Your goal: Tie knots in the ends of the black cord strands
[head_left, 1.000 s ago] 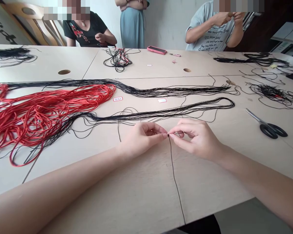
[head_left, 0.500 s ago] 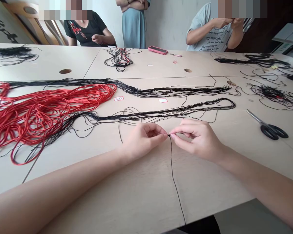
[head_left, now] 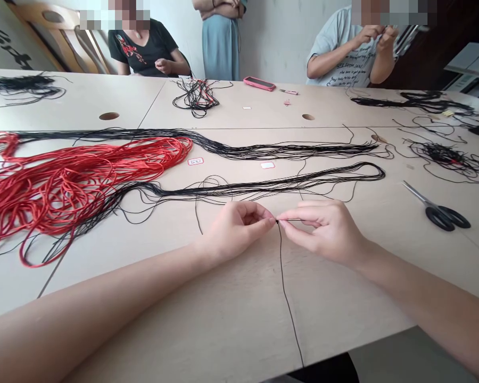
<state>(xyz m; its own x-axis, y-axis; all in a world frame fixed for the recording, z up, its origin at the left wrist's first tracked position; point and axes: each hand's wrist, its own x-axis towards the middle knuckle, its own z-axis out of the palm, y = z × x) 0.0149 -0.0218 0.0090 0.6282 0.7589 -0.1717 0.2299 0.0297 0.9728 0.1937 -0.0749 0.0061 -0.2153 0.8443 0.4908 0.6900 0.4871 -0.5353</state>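
Observation:
Between my two hands runs a thin black cord [head_left: 282, 276], with a small dark knot [head_left: 277, 221] showing where the fingertips meet. My left hand [head_left: 239, 229] pinches it between thumb and forefinger. Just across the knot, my right hand [head_left: 327, 229] pinches the cord too, and a straight stretch of it passes behind those fingers. One end hangs down over the table toward the front edge. Beyond my hands lies a long looped bundle of black cords [head_left: 263, 186].
Black-handled scissors [head_left: 443, 213] lie at the right. Red cords [head_left: 75, 186] pile up at the left, and another black bundle [head_left: 255, 152] lies farther back. A pink-cased phone [head_left: 259, 83] rests at the far side, where several people are.
My right fingers have straightened a little and drawn together at the knot. My left hand keeps its pinch. Across the table, a person's hands at the right have shifted slightly.

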